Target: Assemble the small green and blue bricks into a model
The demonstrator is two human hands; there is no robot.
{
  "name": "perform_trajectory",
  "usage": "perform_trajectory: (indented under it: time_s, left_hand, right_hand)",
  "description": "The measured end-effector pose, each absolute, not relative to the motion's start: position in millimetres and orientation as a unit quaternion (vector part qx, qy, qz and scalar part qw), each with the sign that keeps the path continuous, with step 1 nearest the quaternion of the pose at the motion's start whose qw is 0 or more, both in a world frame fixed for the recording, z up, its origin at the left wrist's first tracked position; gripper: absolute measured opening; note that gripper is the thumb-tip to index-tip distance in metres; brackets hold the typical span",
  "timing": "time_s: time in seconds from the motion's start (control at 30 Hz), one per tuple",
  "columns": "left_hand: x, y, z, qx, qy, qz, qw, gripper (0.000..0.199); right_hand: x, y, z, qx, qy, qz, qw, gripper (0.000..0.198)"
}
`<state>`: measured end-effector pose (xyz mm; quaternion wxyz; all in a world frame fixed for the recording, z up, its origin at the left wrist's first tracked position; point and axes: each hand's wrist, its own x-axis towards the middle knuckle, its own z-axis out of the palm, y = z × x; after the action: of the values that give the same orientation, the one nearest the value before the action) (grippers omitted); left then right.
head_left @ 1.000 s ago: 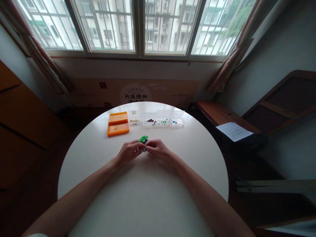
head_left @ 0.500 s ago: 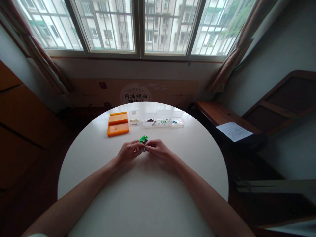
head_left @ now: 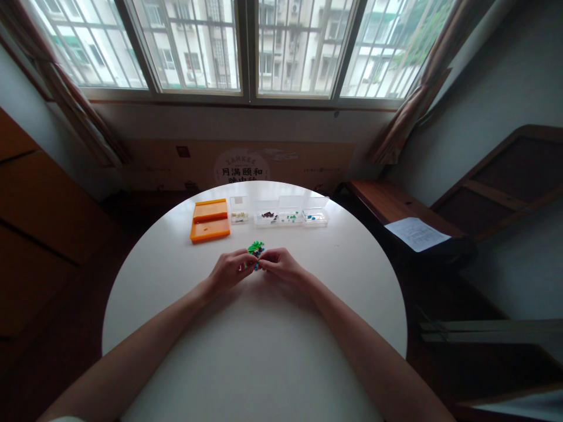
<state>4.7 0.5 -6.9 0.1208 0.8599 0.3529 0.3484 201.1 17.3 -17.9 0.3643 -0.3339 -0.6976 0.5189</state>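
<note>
Between my hands, near the middle of the round white table [head_left: 197, 346], is a small model of building bricks [head_left: 255, 247], bright green on top with blue, red and dark bits lower down. My left hand [head_left: 229, 269] grips it from the left, fingers curled against its side. From the right, my right hand [head_left: 281, 265] pinches at its lower part with thumb and forefinger. The fingertips of both hands almost meet and hide some of the model. Which piece the right fingers pinch is too small to make out.
Behind the hands stand an orange tray [head_left: 211, 231] and several clear plastic boxes [head_left: 266, 223] with lids raised, holding small beige, dark brown, green and blue pieces. A printed sheet [head_left: 417, 234] lies on a wooden bench [head_left: 378, 196] to the right. Windows rise beyond the table.
</note>
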Motion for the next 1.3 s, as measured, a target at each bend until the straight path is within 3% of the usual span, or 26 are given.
perform_trajectory:
  time_s: [1.3]
  left_hand:
    - [5.1, 0.3, -5.1, 0.863, 0.350, 0.342, 0.125, 0.013]
  right_hand:
    - [200.3, 17.7, -17.6, -0.338, -0.702, 0.512, 0.362, 0.026]
